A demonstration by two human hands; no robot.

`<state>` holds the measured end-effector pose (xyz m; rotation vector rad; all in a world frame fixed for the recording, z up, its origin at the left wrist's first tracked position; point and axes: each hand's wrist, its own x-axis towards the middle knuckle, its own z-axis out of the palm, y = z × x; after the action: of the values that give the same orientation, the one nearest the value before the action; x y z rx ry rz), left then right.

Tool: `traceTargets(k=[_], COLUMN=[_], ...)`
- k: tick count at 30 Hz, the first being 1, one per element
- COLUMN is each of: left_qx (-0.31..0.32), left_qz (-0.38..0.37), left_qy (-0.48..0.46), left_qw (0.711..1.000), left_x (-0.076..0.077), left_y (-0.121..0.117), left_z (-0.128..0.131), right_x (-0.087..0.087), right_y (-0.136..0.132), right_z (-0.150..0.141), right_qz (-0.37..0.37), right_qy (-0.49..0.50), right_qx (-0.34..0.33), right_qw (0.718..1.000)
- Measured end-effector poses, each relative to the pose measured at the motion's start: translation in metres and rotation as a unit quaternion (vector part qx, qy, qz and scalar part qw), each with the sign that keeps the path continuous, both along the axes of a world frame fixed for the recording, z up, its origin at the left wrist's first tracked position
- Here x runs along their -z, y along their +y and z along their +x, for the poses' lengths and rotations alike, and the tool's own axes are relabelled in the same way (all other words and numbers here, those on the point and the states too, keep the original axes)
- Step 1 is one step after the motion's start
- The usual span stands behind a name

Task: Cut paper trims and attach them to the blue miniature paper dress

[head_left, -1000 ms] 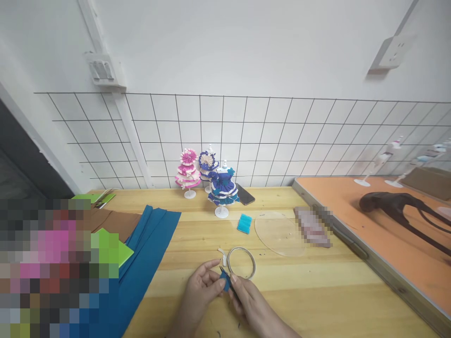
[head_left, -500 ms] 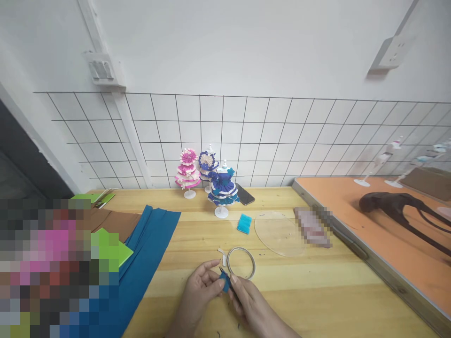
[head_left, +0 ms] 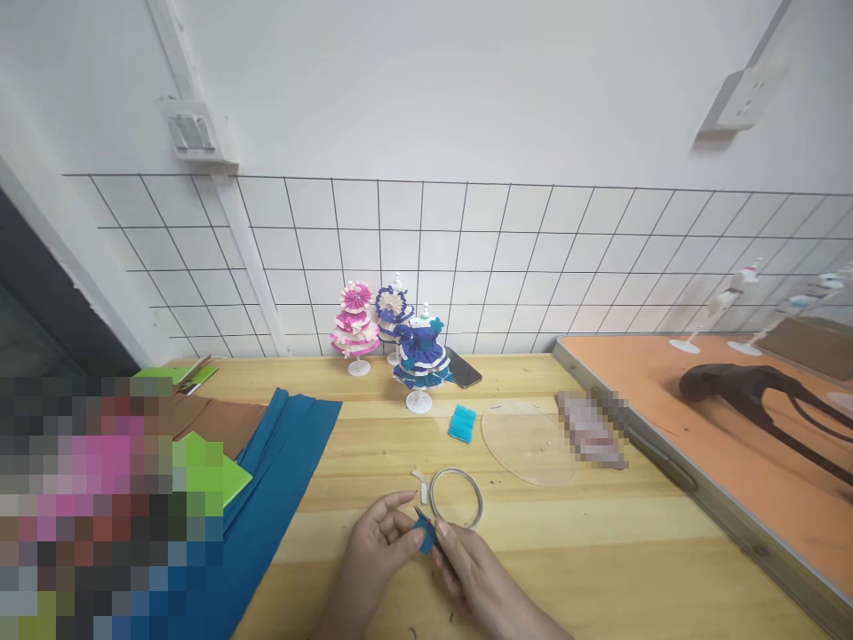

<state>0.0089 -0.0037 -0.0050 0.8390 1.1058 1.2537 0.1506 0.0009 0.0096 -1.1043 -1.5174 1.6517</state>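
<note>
Blue fabric, a small folded piece [head_left: 425, 539], sits between the two hands above the near part of the wooden table [head_left: 600, 560]. The left hand [head_left: 382, 538] pinches it at its left side, thumb brought against the fingers, while the index finger reaches away past it. The right hand [head_left: 472, 560] has its grip closed round a dark pointed tool [head_left: 444, 557], whose tip lies at the fabric's upper edge; whether its points are parted is too small to tell. Just beyond the hands are a ring-shaped roll [head_left: 481, 500] and a white strip [head_left: 424, 492].

Pixelation covers part of the pale packet [head_left: 577, 422], so any print there cannot be read. Bare wood runs from the right hand to the metal rail [head_left: 693, 484] edging the orange surface [head_left: 633, 400]; leftward, the large blue cloth's [head_left: 286, 471] slanting edge bounds the room.
</note>
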Motion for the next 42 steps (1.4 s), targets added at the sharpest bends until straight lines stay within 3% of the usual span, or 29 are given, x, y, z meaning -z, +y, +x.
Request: traceTargets(k=[11,26,36,42], left_qx=[-0.022,-0.031,-0.034,-0.038], left_qz=[0.04,0.065,0.042,0.06], left_qy=[0.053,0.074,0.063,0.071], left_qw=[0.998,0.995,0.997,0.995], left_x=[-0.014,-0.005,-0.016,-0.007], left_y=[-0.003,-0.001,-0.004,-0.002], left_z=[0.004,0.001,0.001,-0.001], right_x=[-0.015,-0.003,-0.009,-0.009], right_y=[-0.001,0.0,0.0,0.001], right_z=[0.002,0.006,0.008,0.01], right_qz=[0.011,0.007,0.035,0.046], right_qy=[0.008,-0.02,-0.033,-0.033], right_qx=[-0.047,-0.034,-0.054,-0.065], right_qw=[0.999,0.999,0.997,0.996])
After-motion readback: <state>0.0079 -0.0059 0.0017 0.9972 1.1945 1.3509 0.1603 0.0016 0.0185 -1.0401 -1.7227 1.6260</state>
